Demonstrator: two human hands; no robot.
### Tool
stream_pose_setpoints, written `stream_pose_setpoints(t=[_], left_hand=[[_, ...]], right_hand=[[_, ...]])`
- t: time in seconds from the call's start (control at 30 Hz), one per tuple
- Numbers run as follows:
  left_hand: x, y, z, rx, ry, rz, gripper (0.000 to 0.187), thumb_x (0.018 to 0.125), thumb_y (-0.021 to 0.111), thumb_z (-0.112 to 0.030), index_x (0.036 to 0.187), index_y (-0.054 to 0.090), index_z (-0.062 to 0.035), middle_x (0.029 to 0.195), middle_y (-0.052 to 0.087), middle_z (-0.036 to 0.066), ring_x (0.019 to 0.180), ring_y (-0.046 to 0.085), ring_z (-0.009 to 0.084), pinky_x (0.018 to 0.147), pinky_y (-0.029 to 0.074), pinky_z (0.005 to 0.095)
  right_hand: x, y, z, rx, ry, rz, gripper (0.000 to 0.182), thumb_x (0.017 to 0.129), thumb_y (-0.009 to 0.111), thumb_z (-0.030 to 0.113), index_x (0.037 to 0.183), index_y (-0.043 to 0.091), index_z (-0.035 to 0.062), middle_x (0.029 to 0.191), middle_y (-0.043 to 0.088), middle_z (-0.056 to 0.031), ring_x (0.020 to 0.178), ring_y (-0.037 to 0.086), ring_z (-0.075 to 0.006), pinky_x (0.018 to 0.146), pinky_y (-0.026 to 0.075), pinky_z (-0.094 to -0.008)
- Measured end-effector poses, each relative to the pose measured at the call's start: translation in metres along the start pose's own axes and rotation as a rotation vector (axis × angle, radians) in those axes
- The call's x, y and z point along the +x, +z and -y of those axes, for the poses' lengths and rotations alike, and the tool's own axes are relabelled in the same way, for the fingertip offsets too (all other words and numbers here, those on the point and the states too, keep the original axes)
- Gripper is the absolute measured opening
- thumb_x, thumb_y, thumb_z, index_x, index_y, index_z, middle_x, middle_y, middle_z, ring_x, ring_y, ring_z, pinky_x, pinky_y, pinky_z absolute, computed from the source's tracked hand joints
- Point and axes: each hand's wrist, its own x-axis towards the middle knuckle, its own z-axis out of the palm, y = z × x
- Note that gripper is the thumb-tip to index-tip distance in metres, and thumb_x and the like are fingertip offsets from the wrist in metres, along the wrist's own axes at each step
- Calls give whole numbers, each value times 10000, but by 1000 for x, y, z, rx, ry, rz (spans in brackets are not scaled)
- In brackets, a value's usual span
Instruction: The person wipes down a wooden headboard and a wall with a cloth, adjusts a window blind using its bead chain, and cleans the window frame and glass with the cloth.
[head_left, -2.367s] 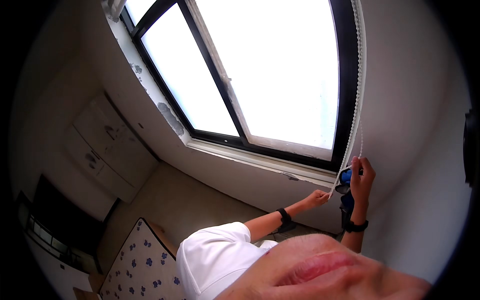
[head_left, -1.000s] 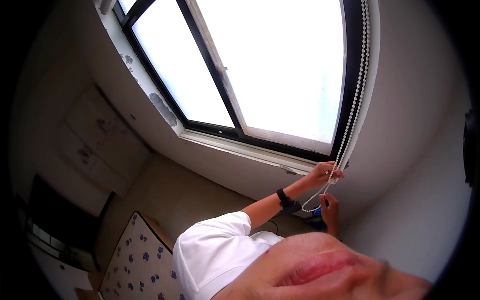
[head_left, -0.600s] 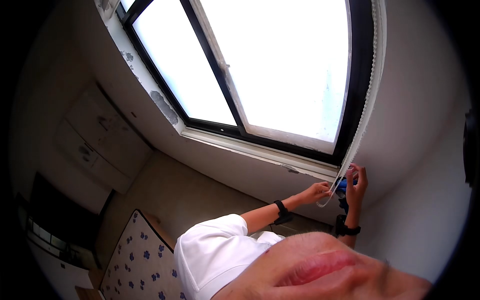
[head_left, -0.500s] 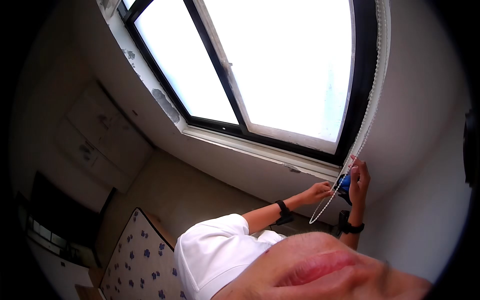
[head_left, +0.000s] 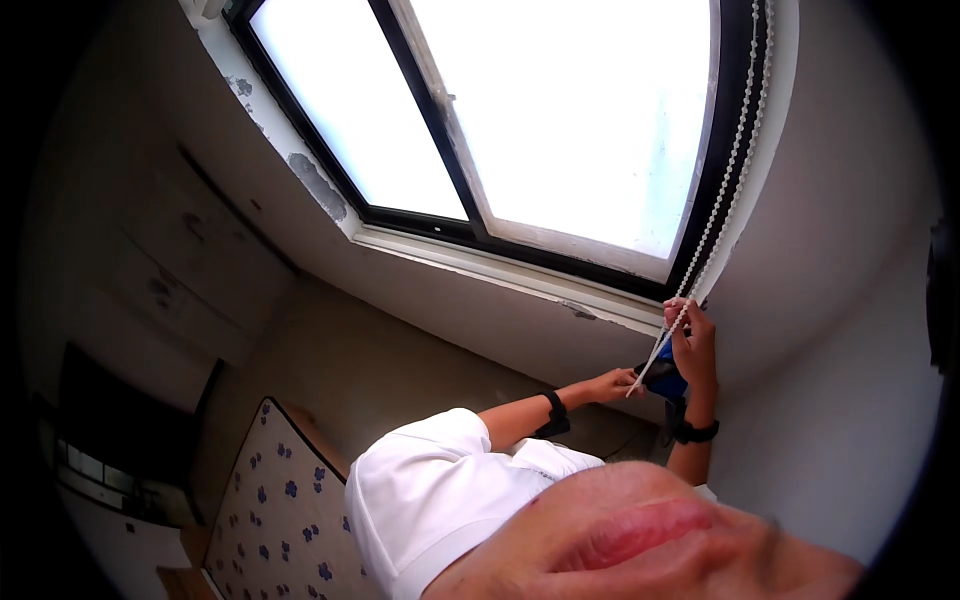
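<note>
A looped white bead chain (head_left: 722, 205) runs down the right side of the window. My right hand (head_left: 692, 345) is raised at the window's lower right corner, its fingers curled on the chain. Lower and to the left, my left hand (head_left: 612, 386) has its fingers pinched together at the bottom end of the loop. Between the two hands sits a blue and black object (head_left: 662, 378), partly covered by the right hand; its kind cannot be made out. Both wrists wear black bands.
The bright window (head_left: 580, 120) has a dark frame and a pale sill (head_left: 500, 274) with chipped paint. A flower-patterned mattress (head_left: 285, 500) lies at lower left. Farther left are a dark screen-like panel (head_left: 130, 420) and pale doors (head_left: 165, 280). A wall (head_left: 830, 300) stands on the right.
Both hands have shifted slightly left in view. The chain's lower end, hanging loose below the left hand before, now reaches its fingertips, and the loop looks straighter and narrower.
</note>
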Motion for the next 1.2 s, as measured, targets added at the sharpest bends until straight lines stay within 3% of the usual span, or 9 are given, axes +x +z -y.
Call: stream_pose_setpoints(t=[0.17, 0.23, 0.33, 0.47, 0.63, 0.97, 1.07, 1.13, 1.2], left_hand=[[0, -24, -14, 177, -89, 207, 410, 874, 682, -432, 1048, 710, -61, 1100, 553, 154, 1068, 501, 283, 961, 392, 383], [5, -37, -41, 292, -248, 233, 833, 724, 791, -535, 1331, 494, -48, 1238, 453, 175, 1102, 507, 289, 954, 427, 385], [22, -53, -58, 119, -76, 132, 1021, 679, 880, -353, 1451, 279, -64, 1392, 358, 144, 1216, 459, 280, 994, 446, 403], [56, -66, -116, 166, 62, 25, 835, 778, 816, -262, 1440, 335, -97, 1393, 436, 92, 1199, 493, 226, 931, 491, 380], [81, -67, -133, 46, 198, -22, 214, 937, 609, -66, 1143, 612, -5, 1133, 666, 82, 1008, 633, 140, 892, 514, 303], [88, -40, -128, -164, 232, -121, 152, 928, 617, -53, 997, 689, 62, 1037, 692, 128, 975, 664, 171, 835, 551, 311], [90, -35, -102, -145, 256, -177, 176, 906, 667, -131, 1010, 726, -2, 920, 726, 61, 805, 660, 90, 726, 531, 258], [84, -28, -93, -129, 299, -157, 168, 898, 683, -159, 1008, 738, -44, 878, 715, 57, 779, 656, 116, 715, 516, 279], [70, -24, -79, 108, 213, -253, 147, 868, 704, -163, 979, 739, -72, 830, 679, 94, 789, 626, 199, 707, 489, 328]], right_hand=[[-17, -1, -18, -133, -2, -244, 125, 975, 545, 131, 1027, 596, 30, 755, 609, -132, 628, 582, -242, 587, 458, -333], [-22, -2, -16, -164, 77, -261, 136, 968, 564, 140, 1045, 604, 37, 775, 638, -156, 626, 614, -269, 586, 475, -335], [-36, 6, -27, -173, 113, -257, 140, 953, 587, 151, 1040, 611, 44, 705, 622, -134, 597, 628, -257, 548, 469, -332], [-71, 25, -67, -207, 164, -249, 144, 954, 588, 183, 1020, 619, 58, 714, 641, -147, 629, 643, -303, 545, 467, -368], [-118, 45, -72, -162, 327, -99, 167, 951, 590, 211, 1005, 614, 54, 733, 639, -175, 676, 644, -345, 564, 477, -383], [-161, 62, -82, -60, 457, 44, 185, 916, 624, 196, 1044, 637, 64, 729, 651, -136, 662, 648, -300, 584, 477, -366], [-136, 42, -62, -59, 390, -1, 274, 891, 665, 252, 1100, 641, 76, 709, 622, -79, 602, 593, -205, 568, 457, -319], [-110, 30, -49, -110, 300, -324, 361, 869, 693, 308, 1152, 637, 91, 718, 580, -42, 574, 520, -147, 550, 432, -285], [-78, 12, -38, -155, 255, -322, 370, 873, 688, 316, 1162, 634, 92, 737, 581, -43, 575, 522, -152, 548, 433, -285]])
